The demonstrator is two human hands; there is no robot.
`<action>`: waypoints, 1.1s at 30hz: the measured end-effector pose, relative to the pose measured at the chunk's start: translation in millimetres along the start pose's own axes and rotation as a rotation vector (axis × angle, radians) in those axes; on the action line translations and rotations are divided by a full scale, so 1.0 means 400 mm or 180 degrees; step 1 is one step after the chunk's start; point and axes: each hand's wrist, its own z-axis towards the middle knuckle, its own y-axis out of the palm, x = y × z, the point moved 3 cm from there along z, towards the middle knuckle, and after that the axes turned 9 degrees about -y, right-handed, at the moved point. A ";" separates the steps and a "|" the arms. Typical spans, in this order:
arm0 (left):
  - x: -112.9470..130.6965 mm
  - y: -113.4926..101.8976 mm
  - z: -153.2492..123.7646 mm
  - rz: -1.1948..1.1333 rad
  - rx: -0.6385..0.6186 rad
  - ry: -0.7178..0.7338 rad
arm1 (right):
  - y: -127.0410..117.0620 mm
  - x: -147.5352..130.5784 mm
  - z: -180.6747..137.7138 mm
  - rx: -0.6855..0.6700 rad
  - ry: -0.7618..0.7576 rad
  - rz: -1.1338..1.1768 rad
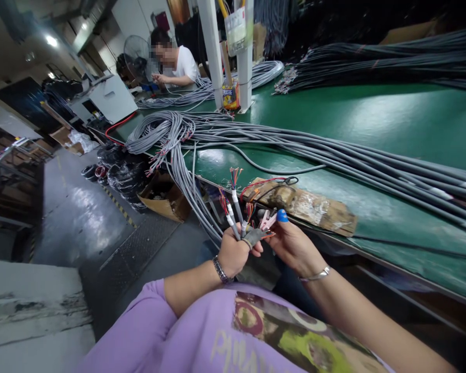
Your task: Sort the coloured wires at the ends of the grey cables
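My left hand [235, 255] is closed around several grey cables [236, 207], just off the edge of the green bench. Their white-banded ends point up, with thin coloured wires [236, 178] fanned out at the tips. A grey cover [253, 237] sits on the thumb of that hand. Close on the right, my right hand [295, 248] is closed on a small pale pink forked tool [267, 221], its exact kind unclear. Blue material [281, 215] wraps one fingertip of the right hand. The tool is beside the coloured wires; whether it touches them is hard to tell.
Long grey cables [295, 147] lie along the green bench [357, 116], some hanging over its edge. A taped cardboard piece [314, 207] lies near my hands. Black cables [357, 65] lie behind. A cardboard box [165, 199] stands below. Another person [184, 65] works beyond the post.
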 end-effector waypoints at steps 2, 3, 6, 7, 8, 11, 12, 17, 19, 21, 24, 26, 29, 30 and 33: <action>-0.003 -0.001 0.000 0.0049 0.0000 -0.0022 | 0.001 0.000 0.003 0.0068 -0.0060 0.0042; -0.004 -0.002 0.000 0.0080 -0.0002 -0.0036 | 0.003 0.001 0.003 0.0071 -0.0075 0.0031; -0.012 -0.007 0.001 0.0175 -0.0018 -0.0048 | 0.009 -0.001 -0.003 0.0032 -0.0051 -0.0053; -0.015 -0.010 0.002 0.0189 -0.0029 -0.0038 | 0.010 -0.003 -0.006 0.0025 -0.0028 -0.0076; -0.017 -0.012 0.002 0.0196 -0.0042 -0.0025 | 0.009 -0.005 -0.010 0.0011 0.0018 -0.0085; -0.021 -0.022 -0.002 0.0211 -0.0113 -0.0004 | 0.001 -0.010 -0.024 -0.0130 0.0351 -0.0056; -0.021 -0.025 -0.005 0.0229 -0.0142 -0.0007 | -0.004 -0.010 -0.030 -0.0216 0.0526 -0.0067; -0.017 -0.036 -0.022 0.0460 -0.0256 -0.0046 | -0.022 -0.014 -0.055 -0.0628 0.0982 -0.0588; -0.014 -0.036 -0.027 0.0577 -0.0332 -0.0056 | -0.021 -0.023 -0.057 -0.0674 0.0803 -0.0907; -0.013 -0.034 -0.028 0.0671 -0.0440 -0.0106 | -0.013 -0.033 -0.058 -0.0770 0.0576 -0.1186; -0.015 -0.032 -0.023 0.0842 -0.0776 -0.0379 | 0.003 -0.045 -0.063 -0.1014 0.0301 -0.1561; -0.022 -0.034 -0.018 0.1009 -0.1074 -0.0671 | 0.011 -0.048 -0.068 -0.1148 0.0163 -0.1821; -0.030 -0.041 -0.012 0.1128 -0.1279 -0.0933 | 0.010 -0.046 -0.072 -0.1211 0.0032 -0.1990; -0.032 -0.043 -0.010 0.1100 -0.1246 -0.0934 | 0.005 -0.044 -0.071 -0.1134 0.0001 -0.1950; -0.032 -0.046 -0.008 0.0895 -0.0947 -0.0778 | -0.024 -0.037 -0.067 -0.0640 0.0101 -0.1564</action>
